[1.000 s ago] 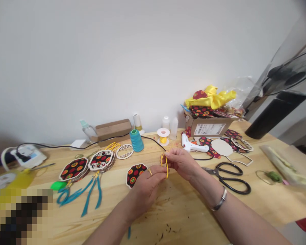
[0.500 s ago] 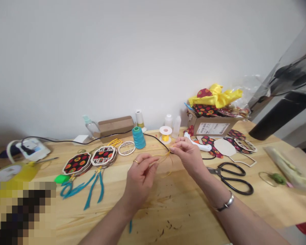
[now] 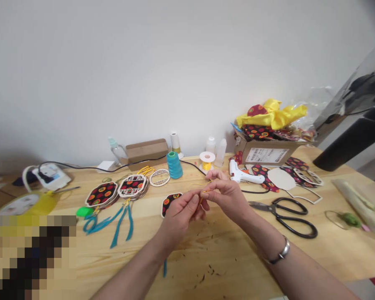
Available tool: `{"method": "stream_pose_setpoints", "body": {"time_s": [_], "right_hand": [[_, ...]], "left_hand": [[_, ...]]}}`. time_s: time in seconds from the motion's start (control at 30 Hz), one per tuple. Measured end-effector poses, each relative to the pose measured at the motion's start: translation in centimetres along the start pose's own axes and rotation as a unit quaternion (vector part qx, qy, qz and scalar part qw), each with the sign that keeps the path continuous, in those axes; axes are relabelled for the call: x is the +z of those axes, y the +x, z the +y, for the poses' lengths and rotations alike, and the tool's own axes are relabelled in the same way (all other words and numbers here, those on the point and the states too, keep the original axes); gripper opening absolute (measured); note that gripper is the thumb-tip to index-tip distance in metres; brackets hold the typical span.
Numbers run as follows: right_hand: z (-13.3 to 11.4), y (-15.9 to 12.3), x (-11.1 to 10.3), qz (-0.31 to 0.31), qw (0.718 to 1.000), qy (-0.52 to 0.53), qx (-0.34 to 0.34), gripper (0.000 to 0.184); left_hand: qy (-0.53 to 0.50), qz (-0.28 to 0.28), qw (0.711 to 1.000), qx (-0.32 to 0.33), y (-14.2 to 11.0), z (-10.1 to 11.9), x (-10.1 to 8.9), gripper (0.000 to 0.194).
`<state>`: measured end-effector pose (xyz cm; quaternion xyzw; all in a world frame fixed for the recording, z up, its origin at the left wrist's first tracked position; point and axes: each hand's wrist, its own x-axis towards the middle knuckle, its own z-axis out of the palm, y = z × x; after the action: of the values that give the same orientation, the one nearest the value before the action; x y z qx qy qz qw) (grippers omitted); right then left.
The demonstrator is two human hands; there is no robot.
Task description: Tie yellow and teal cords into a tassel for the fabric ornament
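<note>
Nearest, loose dark debris (image 3: 211,271) lies scattered on the pale wood-grain bench (image 3: 231,254). Above it, the bare left hand (image 3: 183,210) and bare right hand (image 3: 226,193) meet at the fingertips; each grip is closed, thumb to finger, on a thin yellow cord (image 3: 201,201), which sits between the two hands with a loose strand projecting leftward. Its exact looping is hidden by the fingers. Assessment: cord this fine could slip or tangle if one pinch slackened or tension became uneven. A dark floral fabric panel with a pale rim (image 3: 168,202) lies partly behind the left hand; a lowered wrist could drag it. Black-handled metal scissors (image 3: 276,210) lie beside the right forearm, blades toward the wrist, so a careless sweep risks a nick. Beyond stands a white plastic glue gun (image 3: 246,177); heat cannot be judged, but a hot nozzle could burn a straying knuckle.
</note>
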<state>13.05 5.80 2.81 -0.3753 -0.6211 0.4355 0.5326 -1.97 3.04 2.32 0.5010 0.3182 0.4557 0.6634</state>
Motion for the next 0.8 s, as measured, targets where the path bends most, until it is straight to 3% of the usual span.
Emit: {"method": "stream_pose_setpoints", "body": {"time_s": [0.17,0.43,0.57,0.7,0.8], "right_hand": [[0.2,0.0,0.0,0.000,0.999,0.026,0.022,0.011],[0.1,-0.3,0.4,0.003,0.997,0.048,0.063,0.014],[-0.1,-0.2,0.2,-0.015,0.996,0.031,0.078,0.018],[-0.9,0.8,-0.6,0.010,0.992,-0.016,0.121,0.029],[-1.7,1.8,-0.8,-0.024,0.989,-0.033,0.142,0.033]], "left_hand": [[-0.008,0.010,0.999,-0.046,0.1,0.2,-0.1,0.019],[0.091,0.067,0.993,-0.036,0.2,0.1,-0.3,0.018],[0.076,0.095,0.992,-0.037,0.3,0.1,-0.4,0.019],[0.046,0.118,0.991,-0.035,0.4,0.2,-0.5,0.020],[0.030,0.130,0.991,-0.031,0.4,0.3,-0.6,0.020]]}}
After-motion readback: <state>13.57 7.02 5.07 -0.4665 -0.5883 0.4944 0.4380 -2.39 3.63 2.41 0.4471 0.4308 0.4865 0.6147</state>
